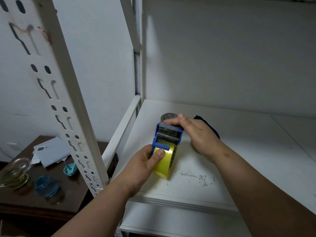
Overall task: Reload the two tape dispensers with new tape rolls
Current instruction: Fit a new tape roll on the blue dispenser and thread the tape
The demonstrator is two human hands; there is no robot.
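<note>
The person is holding a blue plastic handheld tape dispenser (168, 136) loaded with a yellow glossy tape roll (164, 164) just above the white painted metal shelf (239, 151). The left hand (145, 166) is clamping the roll, its thumb pressing on the roll's outer face just below the blue crossbar while the other fingers are wrapping behind it out of sight. The right hand (196, 132) is gripping the far end of the dispenser, its fingers closing together over the top edge by the roller and blade.

The dispenser's long axis is running away from the left fingers toward the right fingers, so the roll is lying nearest the left hand and the cutting end nearest the right. Judging from this, the roll appears seated and the tape's free end is probably being led over the roller. Just beyond the right fingertips, a grey round object (168, 116) is lying on the shelf, and a dark blue object (207, 124) is showing behind the right hand, possibly the second dispenser.
</note>
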